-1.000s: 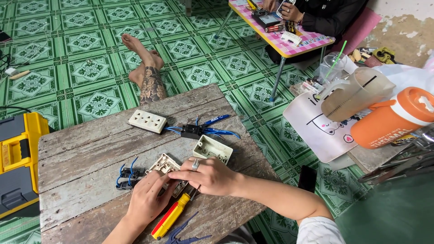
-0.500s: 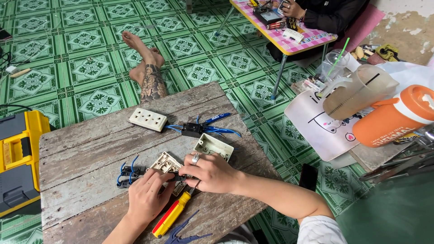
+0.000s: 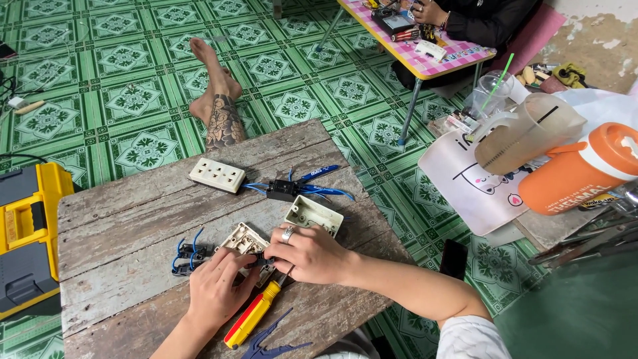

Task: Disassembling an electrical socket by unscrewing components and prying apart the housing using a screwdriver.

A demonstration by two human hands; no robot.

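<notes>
Both my hands meet on a beige socket insert point(image 3: 243, 240) lying on a worn wooden table point(image 3: 119, 279). My left hand point(image 3: 214, 292) grips its near edge from below. My right hand point(image 3: 312, 256), a ring on one finger, curls over its right side. A red and yellow screwdriver point(image 3: 252, 318) points up between the hands, and its shaft vanishes under my right hand, so I cannot tell if it is held. Short blue wires point(image 3: 187, 252) hang off the insert's left.
On the table: a white back box point(image 3: 315, 214), a white socket plate point(image 3: 216, 175), a black part with blue wires point(image 3: 283, 190), blue pliers point(image 3: 271, 347). A yellow tool case point(image 3: 26, 239) stands left. A person's tattooed foot point(image 3: 220, 106) rests beyond. An orange jug point(image 3: 579, 174) lies right.
My hands stay on the insert. The fingers of my left hand have closed in a little on its near edge. The screwdriver has not shifted.
</notes>
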